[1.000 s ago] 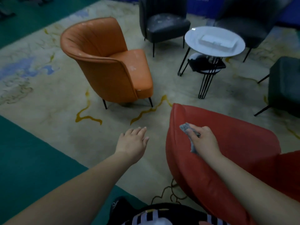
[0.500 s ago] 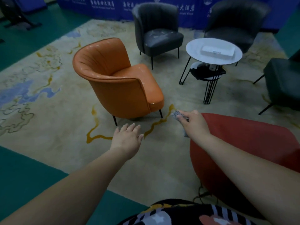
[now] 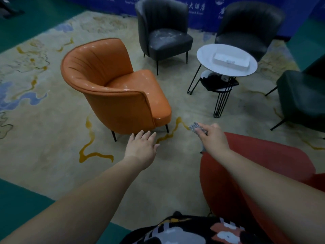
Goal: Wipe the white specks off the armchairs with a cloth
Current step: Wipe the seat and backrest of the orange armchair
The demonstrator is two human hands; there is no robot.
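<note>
Right hand [image 3: 213, 138] was stretched forward with its fingers curled round a small grey cloth [image 3: 195, 128], which stuck out past the fingertips and hung a little below the palm, over the carpet [image 3: 44, 138] just ahead of the red armchair [image 3: 263, 164]. Left hand [image 3: 141, 147] reached out beside it, palm down, fingers straight and slightly spread, holding nothing and touching nothing.

Five armchairs were in view: the red one directly under the right forearm, one orange armchair [image 3: 114, 85] ahead of the left hand, and three dark ones — a grey armchair [image 3: 163, 32] whose seat carried white specks [image 3: 164, 35], a black armchair [image 3: 246, 29] beside it, and a dark armchair [image 3: 302, 97] cut off by the right edge. Faint pale marks also showed on the orange seat. Two round tables stood between them: a white table [image 3: 207, 55] bearing one white box [image 3: 232, 59], and a lower table [image 3: 219, 83] tucked partly beneath it.

Compared with one second before, the cloth hand had left the red chair's back and moved forward over the carpet, the orange chair appeared closer and more central, and the blue banner [image 3: 202, 11] had come into sight
</note>
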